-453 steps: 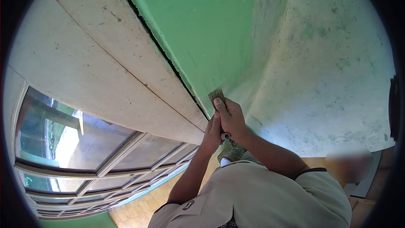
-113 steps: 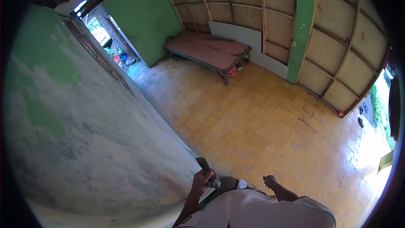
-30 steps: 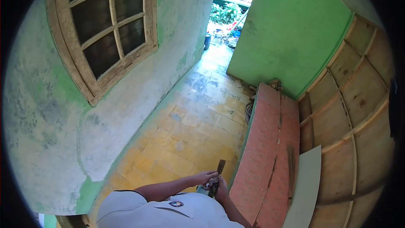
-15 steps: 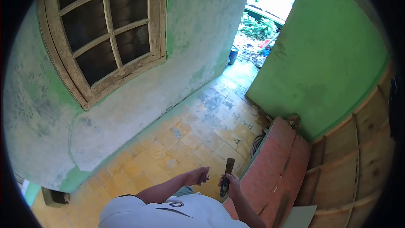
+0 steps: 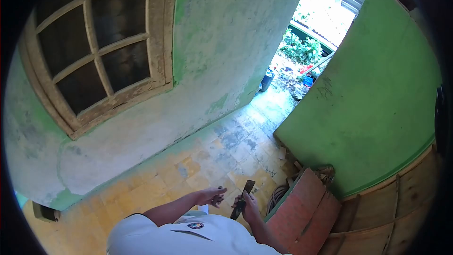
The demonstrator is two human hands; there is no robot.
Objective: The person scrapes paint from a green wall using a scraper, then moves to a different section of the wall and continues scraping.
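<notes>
My right hand [image 5: 247, 204] is wrapped round the dark handle of a scraper [image 5: 248, 187], in front of my white shirt. Its flat, brownish blade points up and away from me. To its left, a short gap apart, my left hand [image 5: 212, 197] is held with curled fingers. Something small and dark shows at those fingertips, too small to name. Below both hands lies the worn yellow tiled floor [image 5: 174, 179].
A patchy wall [image 5: 212, 42] with a wooden-framed window [image 5: 160, 28] rises on the left. An opening at the back leads outdoors, beside a green wall [image 5: 368, 89]. Reddish boards [image 5: 306, 208] and a coiled hose [image 5: 277, 197] are at right, near wooden panelling [image 5: 373, 208].
My view has shifted, so the window sits further left and the boards lower. Both hands appear slightly further left, and the scraper is more tilted. The right hand keeps its hold.
</notes>
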